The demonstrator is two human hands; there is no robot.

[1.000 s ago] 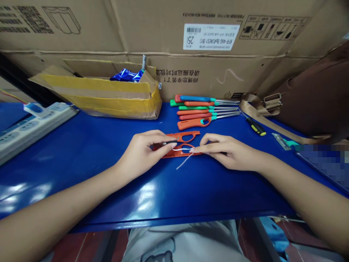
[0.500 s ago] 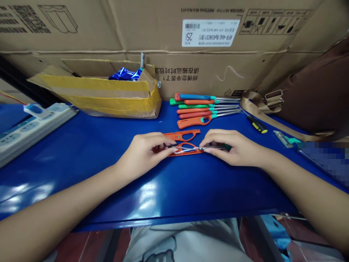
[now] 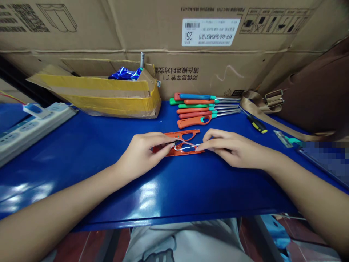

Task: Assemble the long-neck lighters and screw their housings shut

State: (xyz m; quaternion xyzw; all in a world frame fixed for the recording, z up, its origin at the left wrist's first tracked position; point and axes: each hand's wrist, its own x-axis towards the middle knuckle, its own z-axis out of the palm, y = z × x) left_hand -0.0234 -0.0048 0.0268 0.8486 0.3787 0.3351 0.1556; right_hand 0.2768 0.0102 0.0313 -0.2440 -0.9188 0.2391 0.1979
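1. Pinching a black part [image 3: 176, 142], half hidden, between thumb and fingers of the left hand [image 3: 145, 147].
2. Pinching the end of a white wire [image 3: 182, 148] in the right hand [image 3: 234, 149], with a pale strand [image 3: 185, 141] also running between both sets of fingertips.
3. Covering the left portions of two orange shells with the left fingers: the front shell [image 3: 184, 153] below the fingertips, the rear shell [image 3: 191, 135] just beyond. Cannot tell whether touching either.
4. Facing stacked lighters [image 3: 194, 122] close beyond the rear shell, hemming in the far side.
5. Having a screwdriver [image 3: 256, 124] beyond and right of the right fingers, a strap [image 3: 289, 128] and a bag [image 3: 316, 91] farther out.
6. Having a taped carton [image 3: 109, 102] beyond the left fingers, holding blue foil [image 3: 125, 74]; well left, a power strip [image 3: 38, 123].
7. Working above a blue table [image 3: 141, 185], before tall cardboard [image 3: 149, 22].
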